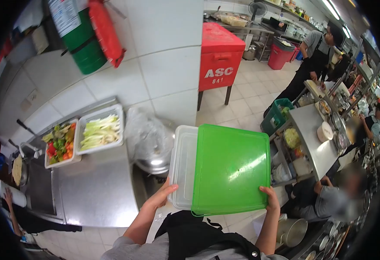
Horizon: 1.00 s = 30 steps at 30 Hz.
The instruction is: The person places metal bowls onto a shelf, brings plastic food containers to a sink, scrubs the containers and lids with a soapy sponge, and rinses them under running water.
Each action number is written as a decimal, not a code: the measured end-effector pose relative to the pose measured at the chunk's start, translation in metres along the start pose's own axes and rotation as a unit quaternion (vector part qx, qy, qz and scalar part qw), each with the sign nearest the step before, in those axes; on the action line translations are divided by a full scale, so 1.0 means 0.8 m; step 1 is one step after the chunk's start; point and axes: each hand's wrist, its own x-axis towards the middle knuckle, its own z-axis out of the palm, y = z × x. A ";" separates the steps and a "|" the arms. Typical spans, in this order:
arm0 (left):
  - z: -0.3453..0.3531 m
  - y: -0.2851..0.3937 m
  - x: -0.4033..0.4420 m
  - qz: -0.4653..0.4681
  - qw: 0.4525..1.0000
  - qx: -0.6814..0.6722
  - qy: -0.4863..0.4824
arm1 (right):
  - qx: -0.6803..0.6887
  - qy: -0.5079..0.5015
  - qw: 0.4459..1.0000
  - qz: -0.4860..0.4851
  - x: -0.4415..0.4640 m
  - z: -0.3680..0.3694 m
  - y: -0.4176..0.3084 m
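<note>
Between my two hands is a clear plastic container or lid (183,167) with a flat green lid (232,169) overlapping its right part. My left hand (161,196) grips the lower left edge of the clear piece, thumb on top. At the right edge of the green lid, my right hand (270,198) holds on with its thumb over the rim. The undersides of both pieces and most of my fingers are hidden. Small dark specks and a bright reflection show on the green surface.
Left: steel counter (96,186), vegetable tray (64,162), celery tray (99,132), plastic bag (146,132) over metal bowls. Ahead: red ASC box (220,65), green bin (276,115). Right: steel table (313,145), large pot (291,232), a crouching person (328,197), others standing.
</note>
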 end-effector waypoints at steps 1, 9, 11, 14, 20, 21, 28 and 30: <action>-0.003 -0.003 0.043 -0.001 1.000 0.006 -0.018 | -0.012 0.019 1.000 -0.018 0.016 -0.005 -0.022; 0.115 0.067 0.368 -0.053 0.986 0.038 -0.154 | 0.005 0.134 0.988 -0.074 0.135 -0.143 -0.197; 0.145 0.092 0.437 -0.051 0.982 0.043 -0.176 | 0.018 0.138 0.987 -0.083 0.167 -0.170 -0.234; 0.162 0.098 0.526 -0.050 0.981 0.036 -0.184 | 0.007 0.158 0.983 -0.094 0.243 -0.206 -0.282; 0.192 0.159 0.666 -0.020 0.995 0.008 -0.095 | -0.023 0.081 0.996 -0.041 0.447 -0.269 -0.406; 0.195 0.169 0.688 -0.022 0.998 -0.015 -0.064 | -0.032 0.047 0.998 -0.035 0.484 -0.276 -0.425; 0.185 0.208 0.905 -0.036 0.998 -0.041 0.020 | -0.025 0.039 0.997 -0.067 0.709 -0.323 -0.543; 0.197 0.245 0.983 -0.015 1.000 0.003 -0.024 | -0.012 0.041 0.996 -0.074 0.755 -0.337 -0.576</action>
